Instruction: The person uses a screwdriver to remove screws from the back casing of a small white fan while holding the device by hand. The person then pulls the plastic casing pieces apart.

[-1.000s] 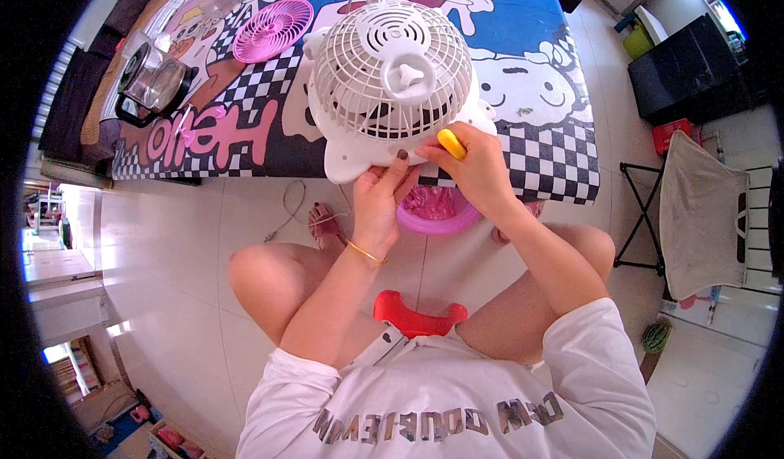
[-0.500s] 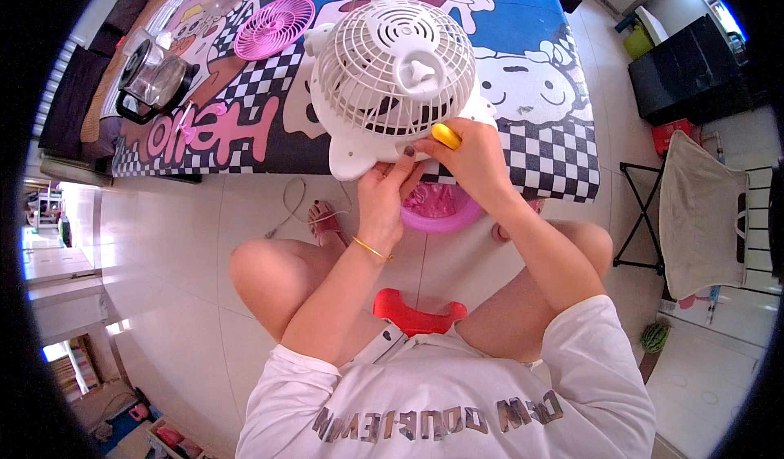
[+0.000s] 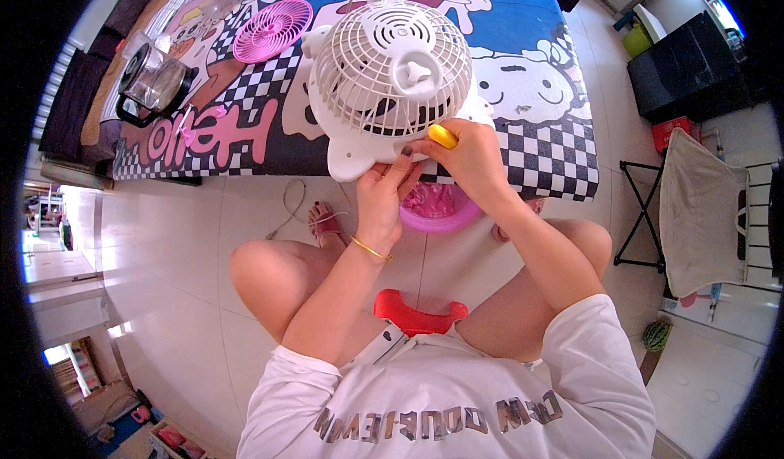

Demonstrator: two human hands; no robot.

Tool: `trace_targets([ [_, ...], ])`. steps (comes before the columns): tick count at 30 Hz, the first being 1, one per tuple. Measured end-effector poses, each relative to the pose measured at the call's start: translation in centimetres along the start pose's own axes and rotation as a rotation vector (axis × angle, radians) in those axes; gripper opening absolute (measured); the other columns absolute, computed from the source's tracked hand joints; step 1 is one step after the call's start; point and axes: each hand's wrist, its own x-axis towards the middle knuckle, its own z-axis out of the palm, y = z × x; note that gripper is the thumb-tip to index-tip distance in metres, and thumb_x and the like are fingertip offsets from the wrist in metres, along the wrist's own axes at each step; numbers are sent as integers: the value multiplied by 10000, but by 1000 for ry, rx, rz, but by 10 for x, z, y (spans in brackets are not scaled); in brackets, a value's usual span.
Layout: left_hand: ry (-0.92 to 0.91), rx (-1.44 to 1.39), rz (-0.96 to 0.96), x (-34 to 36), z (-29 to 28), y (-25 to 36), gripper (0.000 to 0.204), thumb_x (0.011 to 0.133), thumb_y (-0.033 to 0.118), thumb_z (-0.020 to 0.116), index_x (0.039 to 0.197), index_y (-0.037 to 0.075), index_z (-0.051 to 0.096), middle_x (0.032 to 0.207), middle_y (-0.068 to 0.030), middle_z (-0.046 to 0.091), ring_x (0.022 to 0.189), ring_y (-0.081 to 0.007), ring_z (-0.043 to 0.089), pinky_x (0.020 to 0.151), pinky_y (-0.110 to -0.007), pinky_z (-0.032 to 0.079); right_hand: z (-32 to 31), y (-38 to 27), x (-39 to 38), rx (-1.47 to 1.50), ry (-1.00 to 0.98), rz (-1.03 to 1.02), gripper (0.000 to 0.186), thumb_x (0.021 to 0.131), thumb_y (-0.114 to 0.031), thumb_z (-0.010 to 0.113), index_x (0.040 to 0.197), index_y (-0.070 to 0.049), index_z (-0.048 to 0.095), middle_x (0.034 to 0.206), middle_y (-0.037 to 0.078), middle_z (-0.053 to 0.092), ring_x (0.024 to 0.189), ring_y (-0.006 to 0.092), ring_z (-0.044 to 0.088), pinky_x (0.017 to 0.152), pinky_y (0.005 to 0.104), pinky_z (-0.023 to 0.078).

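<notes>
White fan housing (image 3: 390,71) sits at the near edge of the bed's patterned cover (image 3: 523,59), tipped up so its round grille faces me. Nearest me, below the fan, a red stool (image 3: 415,314) shows between my knees, and a pink bowl-shaped part (image 3: 441,210) lies on the floor just under the fan's lower edge. My left hand (image 3: 382,198) reaches up to the fan's bottom rim, fingers curled against the white base, pinching it lightly. My right hand (image 3: 474,161) is closed around a yellow-handled tool (image 3: 443,136), its tip pressed against the fan's lower right side. Beyond the fan to the left, a pink grille (image 3: 272,30) lies flat on the cover, and farther left stands a glass jug (image 3: 151,83) with a black handle.
</notes>
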Motion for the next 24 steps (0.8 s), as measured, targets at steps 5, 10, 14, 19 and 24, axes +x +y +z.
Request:
trace_targets([
  [5, -13, -21, 1, -1, 1, 1, 244, 862, 100, 564, 1089, 16, 531, 1068, -62, 565, 957, -138, 558, 865, -276, 484, -2, -1, -1, -3, 22, -32, 284, 684, -245, 735, 739, 13, 632, 647, 176, 599, 557, 299, 571, 534, 353, 430],
  [10, -2, -43, 3, -2, 4, 3, 231, 863, 95, 564, 1077, 15, 536, 1062, -61, 564, 951, -133, 557, 859, -269, 486, -20, -3, 0, 104, -10, 5, 232, 788, -196, 623, 743, 31, 604, 592, 154, 569, 497, 197, 515, 509, 316, 409],
  [14, 19, -38, 1, -3, 4, 5, 218, 862, 91, 568, 1065, 18, 543, 1050, -54, 563, 940, -126, 555, 848, -259, 490, -37, -6, -2, 274, -40, -56, 225, 837, -189, 533, 791, 29, 564, 634, 116, 563, 557, 148, 509, 531, 287, 400],
  [19, 10, -47, 9, -4, 6, 6, 213, 862, 90, 569, 1061, 19, 545, 1036, -45, 563, 933, -122, 555, 845, -259, 492, -58, -18, -4, 432, -11, -150, 233, 904, -223, 434, 811, -21, 505, 751, 57, 528, 653, 118, 478, 587, 241, 384],
  [24, 27, -38, 2, -4, 4, 6, 215, 862, 84, 563, 1067, 22, 540, 1034, -46, 567, 943, -124, 554, 852, -267, 492, -61, -22, -6, 279, 54, -187, 255, 908, -285, 485, 873, -33, 507, 688, 53, 547, 575, 151, 501, 529, 256, 391],
])
